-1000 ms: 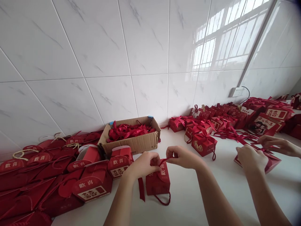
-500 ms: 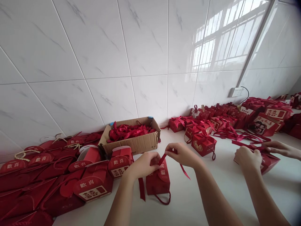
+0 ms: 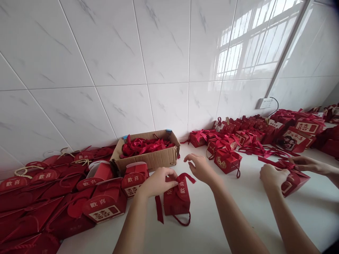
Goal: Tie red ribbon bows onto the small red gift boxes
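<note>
A small red gift box [image 3: 177,199] stands on the white counter [image 3: 212,225] in front of me, a red ribbon [image 3: 185,177] looped on its top and one tail hanging down its left side. My left hand [image 3: 158,181] pinches the ribbon at the box's top. Just right of the box, my right hand [image 3: 200,168] hovers with its fingers spread and nothing in it.
A cardboard box [image 3: 148,157] full of red ribbons sits by the tiled wall. Unribboned red boxes [image 3: 103,204] crowd the left, ribboned ones [image 3: 227,160] the right. Another person's hands [image 3: 272,176] work on a red box [image 3: 293,180] at right.
My right hand has let go of the ribbon end and opened, moving slightly away. The ribbon now lies looped on the box top. The other person's hands shifted a little.
</note>
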`<state>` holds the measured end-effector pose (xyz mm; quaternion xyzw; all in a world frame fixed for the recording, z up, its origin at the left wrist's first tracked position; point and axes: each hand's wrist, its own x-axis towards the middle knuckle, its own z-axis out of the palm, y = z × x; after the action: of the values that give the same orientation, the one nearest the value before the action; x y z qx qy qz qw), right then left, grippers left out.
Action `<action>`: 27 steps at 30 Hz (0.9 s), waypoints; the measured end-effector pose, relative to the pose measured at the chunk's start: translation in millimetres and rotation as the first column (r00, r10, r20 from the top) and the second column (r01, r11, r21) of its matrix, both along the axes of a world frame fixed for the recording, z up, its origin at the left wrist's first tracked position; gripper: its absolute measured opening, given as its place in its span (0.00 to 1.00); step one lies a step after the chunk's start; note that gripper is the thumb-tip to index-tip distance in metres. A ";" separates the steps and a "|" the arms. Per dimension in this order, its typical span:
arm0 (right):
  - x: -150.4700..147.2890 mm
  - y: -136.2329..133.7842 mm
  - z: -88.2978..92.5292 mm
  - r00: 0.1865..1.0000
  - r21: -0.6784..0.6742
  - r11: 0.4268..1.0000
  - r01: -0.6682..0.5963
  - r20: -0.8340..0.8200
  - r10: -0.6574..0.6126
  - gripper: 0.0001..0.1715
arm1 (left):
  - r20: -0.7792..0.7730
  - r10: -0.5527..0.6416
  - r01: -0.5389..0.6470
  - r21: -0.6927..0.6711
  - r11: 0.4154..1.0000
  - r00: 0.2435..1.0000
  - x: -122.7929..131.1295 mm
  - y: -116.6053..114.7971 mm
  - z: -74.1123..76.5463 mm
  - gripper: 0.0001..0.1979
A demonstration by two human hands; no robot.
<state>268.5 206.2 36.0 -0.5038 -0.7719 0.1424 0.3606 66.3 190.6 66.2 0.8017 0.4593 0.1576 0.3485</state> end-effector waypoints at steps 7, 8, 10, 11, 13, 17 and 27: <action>-0.4 -30.7 -1.3 0.973 -0.127 0.975 -0.184 -0.164 0.162 0.13 | 0.156 0.026 -0.010 -0.098 0.995 0.987 1.7 1.2 1.8 0.17; -2.3 -35.5 -6.6 0.969 -0.103 0.981 -0.163 -0.204 0.140 0.12 | 0.159 0.043 -0.028 -0.097 0.995 0.986 2.3 1.5 1.2 0.17; -8.5 -43.2 -20.9 0.960 -0.021 0.995 -0.095 -0.265 0.086 0.11 | 0.168 0.066 -0.049 -0.103 0.993 0.984 3.8 2.2 -0.7 0.18; -12.8 -45.7 -29.1 0.958 0.020 0.998 -0.051 -0.280 0.055 0.13 | 0.175 0.064 -0.045 -0.111 0.993 0.982 4.5 2.6 -1.7 0.18; -22.9 -47.9 -45.1 0.953 0.076 0.995 0.057 -0.300 -0.031 0.15 | 0.184 0.050 -0.029 -0.117 0.993 0.982 5.0 3.4 -3.2 0.18; -42.4 -45.2 -64.5 0.927 0.089 0.975 0.205 -0.337 -0.165 0.10 | 0.203 0.058 -0.040 -0.091 0.995 0.977 1.7 4.3 -2.8 0.16; -49.6 -36.8 -62.7 0.892 0.313 0.896 0.314 -0.420 -0.166 0.09 | 0.263 -0.035 0.080 -0.161 0.984 0.964 -5.2 7.3 -3.9 0.12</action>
<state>218.9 169.4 -26.7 -0.4814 -0.6298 0.0421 0.6081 61.1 197.9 62.3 0.7545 0.3982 0.2110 0.4771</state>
